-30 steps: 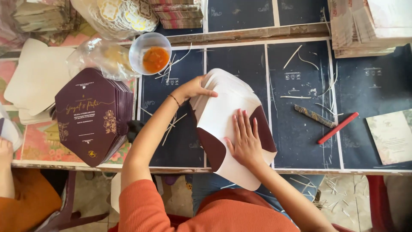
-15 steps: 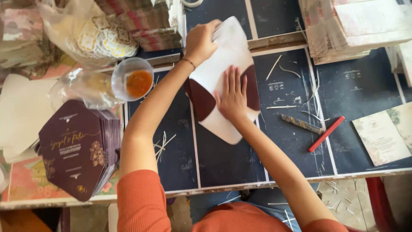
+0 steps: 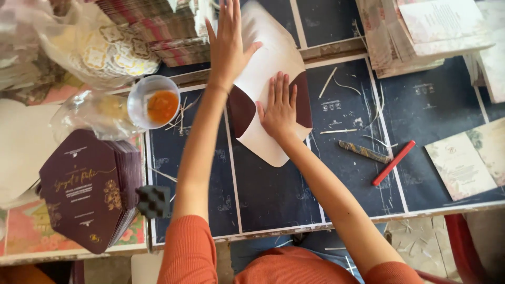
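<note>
Head view looks straight down on my work table (image 3: 273,200), a dark slate-blue top ruled by pale lines and strewn with thin paper slivers. My left hand (image 3: 227,44) lies flat, fingers spread and clasping nothing, on the upper part of a cream envelope blank (image 3: 265,147). My right hand (image 3: 279,108) is flat as well, palm down on the middle of the sheet, between its two maroon side flaps. Neither hand is closed on anything; both only press. The blank lies slanted across a raised wooden strip (image 3: 336,50) that runs across the table, its pointed lower end toward me.

To the left of my left forearm stands a small clear cup of orange glue (image 3: 155,102), with a crumpled clear plastic bag (image 3: 87,113) just beside it. Nearer to me on that side is a stack of maroon hexagonal cards with gold print (image 3: 87,189), and a dark ridged sponge block (image 3: 153,201) touches its right edge. Above the cup sits a bag of white-and-gold cutouts (image 3: 113,52) and a pile of striped card edges (image 3: 158,26).

To the right of my right arm the top is more open: a short patterned stick (image 3: 364,151) and a red pencil (image 3: 393,163) lie near each other, well apart from the blank. Printed floral sheets (image 3: 468,163) lie at the right edge, and more paper stacks (image 3: 421,31) fill the far right corner. The near table edge is a worn pale strip just before my orange sleeves.
</note>
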